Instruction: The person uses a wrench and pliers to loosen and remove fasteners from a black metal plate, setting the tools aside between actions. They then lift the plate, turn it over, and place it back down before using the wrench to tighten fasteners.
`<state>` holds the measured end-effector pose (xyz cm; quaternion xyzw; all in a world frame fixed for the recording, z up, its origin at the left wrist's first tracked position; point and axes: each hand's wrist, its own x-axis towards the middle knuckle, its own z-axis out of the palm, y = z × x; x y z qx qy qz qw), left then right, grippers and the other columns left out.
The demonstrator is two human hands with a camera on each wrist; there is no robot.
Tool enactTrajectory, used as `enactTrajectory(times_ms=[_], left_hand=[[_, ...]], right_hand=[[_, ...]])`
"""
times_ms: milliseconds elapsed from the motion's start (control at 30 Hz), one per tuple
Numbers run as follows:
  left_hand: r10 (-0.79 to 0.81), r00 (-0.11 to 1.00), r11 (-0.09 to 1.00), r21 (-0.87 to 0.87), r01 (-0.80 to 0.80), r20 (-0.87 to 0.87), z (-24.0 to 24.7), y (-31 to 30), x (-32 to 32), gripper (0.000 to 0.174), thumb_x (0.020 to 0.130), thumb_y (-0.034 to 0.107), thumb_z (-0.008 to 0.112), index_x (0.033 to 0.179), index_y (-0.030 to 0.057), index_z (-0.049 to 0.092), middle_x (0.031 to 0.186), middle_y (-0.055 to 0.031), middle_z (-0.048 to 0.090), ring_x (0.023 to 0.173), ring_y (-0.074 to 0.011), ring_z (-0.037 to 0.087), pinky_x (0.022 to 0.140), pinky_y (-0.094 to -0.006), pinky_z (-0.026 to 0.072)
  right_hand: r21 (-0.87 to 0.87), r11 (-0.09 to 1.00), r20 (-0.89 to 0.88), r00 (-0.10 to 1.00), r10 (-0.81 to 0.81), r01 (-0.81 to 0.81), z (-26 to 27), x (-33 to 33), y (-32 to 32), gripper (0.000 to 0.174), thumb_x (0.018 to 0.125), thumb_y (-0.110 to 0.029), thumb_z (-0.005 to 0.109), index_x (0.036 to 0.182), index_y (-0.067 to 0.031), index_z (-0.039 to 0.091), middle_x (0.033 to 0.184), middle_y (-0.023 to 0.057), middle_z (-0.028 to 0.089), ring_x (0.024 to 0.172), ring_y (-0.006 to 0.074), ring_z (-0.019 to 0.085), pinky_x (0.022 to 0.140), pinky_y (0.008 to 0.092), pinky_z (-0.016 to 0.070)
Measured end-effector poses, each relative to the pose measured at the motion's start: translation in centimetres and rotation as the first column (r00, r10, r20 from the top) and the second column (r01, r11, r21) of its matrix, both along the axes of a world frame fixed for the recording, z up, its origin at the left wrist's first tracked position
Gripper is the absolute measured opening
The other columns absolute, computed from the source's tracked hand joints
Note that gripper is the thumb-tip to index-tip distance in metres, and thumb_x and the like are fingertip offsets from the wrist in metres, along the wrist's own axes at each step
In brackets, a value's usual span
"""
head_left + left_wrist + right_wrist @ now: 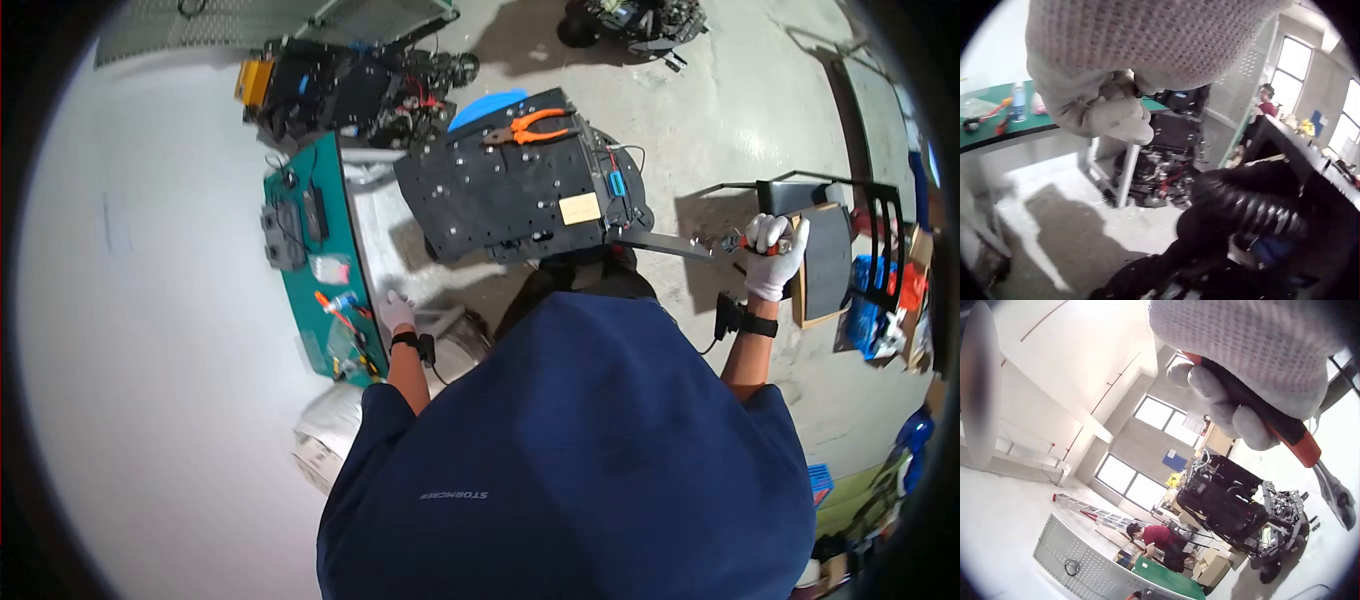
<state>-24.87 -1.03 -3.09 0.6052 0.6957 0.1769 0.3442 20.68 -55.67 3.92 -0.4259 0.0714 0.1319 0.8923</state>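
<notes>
My right hand (776, 250), in a white knit glove, grips a ratchet wrench (1297, 440) by its orange-and-black handle. The metal head (1338, 500) sticks out past the little-finger side. In the head view, this hand is right of the black machine (490, 190), near the end of a flat dark bar (660, 243). My gloved left hand (397, 312) is beside the green-topped table (335, 200). In the left wrist view its fingers are curled, with a small dark metal-looking piece (1119, 86) between them; I cannot tell its kind.
Orange-handled pliers (528, 128) and a tan block (579, 208) lie on the machine's top plate. Tools and a bottle (1019, 103) are on the green table. A black chair (880, 245) stands at the right. Other machines stand ahead; a person (1160, 540) bends over farther off.
</notes>
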Motion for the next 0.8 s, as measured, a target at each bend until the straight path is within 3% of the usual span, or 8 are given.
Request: enactTrajectory(times_ms=[100, 233, 367, 433, 500, 567, 667, 800], left_hand=[[0.165, 0.980, 0.986, -0.014, -0.168, -0.115, 0.3, -4.5, -7.7, 0.036, 0.094, 0.031, 0.054, 0.096, -0.0045, 0.058, 0.080, -0.0138, 0.064, 0.066, -0.0233, 0.064, 0.057, -0.0358, 0.0515], [0.058, 0.837, 0.985, 0.168, 0.040, -0.543, 2.0, -9.8, -15.4, 0.042, 0.080, 0.040, 0.068, 0.085, -0.0017, 0.066, 0.085, -0.0230, 0.067, 0.071, -0.0312, 0.065, 0.072, -0.0443, 0.0481], [0.258, 0.837, 0.966, 0.113, -0.232, -0.483, 2.5, -13.5, -18.8, 0.037, 0.079, 0.032, 0.069, 0.090, -0.0032, 0.066, 0.084, -0.0196, 0.069, 0.074, -0.0282, 0.068, 0.069, -0.0406, 0.0509], [0.475, 0.875, 0.878, -0.008, -0.478, -0.095, -2.1, -13.5, -22.6, 0.029, 0.080, 0.017, 0.070, 0.096, -0.0071, 0.065, 0.078, -0.0146, 0.068, 0.069, -0.0199, 0.069, 0.058, -0.0309, 0.0545], [0.419, 0.869, 0.900, -0.005, -0.435, -0.262, -2.0, -13.7, -23.5, 0.029, 0.081, 0.017, 0.070, 0.095, -0.0076, 0.065, 0.077, -0.0130, 0.067, 0.068, -0.0196, 0.068, 0.058, -0.0321, 0.0550], [0.628, 0.774, 0.778, -0.054, -0.626, 0.078, -6.1, -12.3, -26.5, 0.026, 0.080, 0.017, 0.071, 0.094, -0.0047, 0.066, 0.077, -0.0127, 0.068, 0.065, -0.0193, 0.067, 0.057, -0.0325, 0.0541], [0.405, 0.815, 0.910, 0.097, -0.403, -0.414, -5.8, -9.2, -28.2, 0.034, 0.080, 0.025, 0.070, 0.099, -0.0023, 0.065, 0.087, -0.0174, 0.069, 0.077, -0.0294, 0.067, 0.073, -0.0393, 0.0516], [0.465, 0.859, 0.884, 0.161, -0.438, -0.217, -8.9, -3.6, -31.9, 0.033, 0.079, 0.030, 0.071, 0.093, 0.0006, 0.067, 0.090, -0.0170, 0.070, 0.088, -0.0347, 0.065, 0.079, -0.0414, 0.0488]], right_hand=[[-0.057, 0.995, 0.023, 0.996, 0.086, -0.084, 0.6, 1.4, 2.3, 0.063, 0.099, -0.051, 0.028, 0.052, -0.0112, 0.042, 0.044, 0.0030, 0.034, 0.048, 0.0167, 0.032, 0.049, 0.0319, 0.0254], [-0.205, 0.938, 0.150, 0.938, 0.311, -0.278, 4.1, 3.9, 5.8, 0.061, 0.098, -0.053, 0.028, 0.055, -0.0110, 0.038, 0.053, 0.0045, 0.036, 0.058, 0.0212, 0.035, 0.059, 0.0334, 0.0292], [-0.147, 0.903, 0.298, 0.853, 0.429, -0.403, 4.9, 8.2, 7.1, 0.051, 0.093, -0.051, 0.035, 0.059, -0.0123, 0.035, 0.054, 0.0024, 0.029, 0.062, 0.0186, 0.028, 0.066, 0.0342, 0.0270], [-0.116, 0.882, 0.354, 0.811, 0.466, -0.457, 6.6, 8.3, 8.3, 0.052, 0.091, -0.053, 0.038, 0.059, -0.0123, 0.035, 0.055, 0.0021, 0.027, 0.063, 0.0182, 0.027, 0.065, 0.0338, 0.0251], [-0.146, 0.897, 0.443, 0.783, 0.437, -0.418, 9.0, 6.3, 10.8, 0.052, 0.091, -0.054, 0.036, 0.061, -0.0120, 0.039, 0.056, 0.0011, 0.030, 0.062, 0.0180, 0.028, 0.061, 0.0338, 0.0219], [-0.103, 0.807, 0.535, 0.652, 0.538, -0.581, 9.0, 6.3, 12.3, 0.051, 0.091, -0.053, 0.036, 0.063, -0.0116, 0.044, 0.055, 0.0008, 0.031, 0.062, 0.0181, 0.028, 0.061, 0.0340, 0.0225], [-0.084, 0.858, 0.488, 0.729, 0.479, -0.507, 12.5, 0.1, 18.8, 0.052, 0.092, -0.052, 0.035, 0.060, -0.0127, 0.038, 0.053, 0.0010, 0.029, 0.060, 0.0174, 0.025, 0.061, 0.0340, 0.0221], [-0.191, 0.822, 0.475, 0.682, 0.556, -0.537, 16.0, -6.6, 25.8, 0.052, 0.094, -0.050, 0.036, 0.056, -0.0136, 0.034, 0.053, 0.0000, 0.027, 0.061, 0.0168, 0.024, 0.060, 0.0326, 0.0207]])
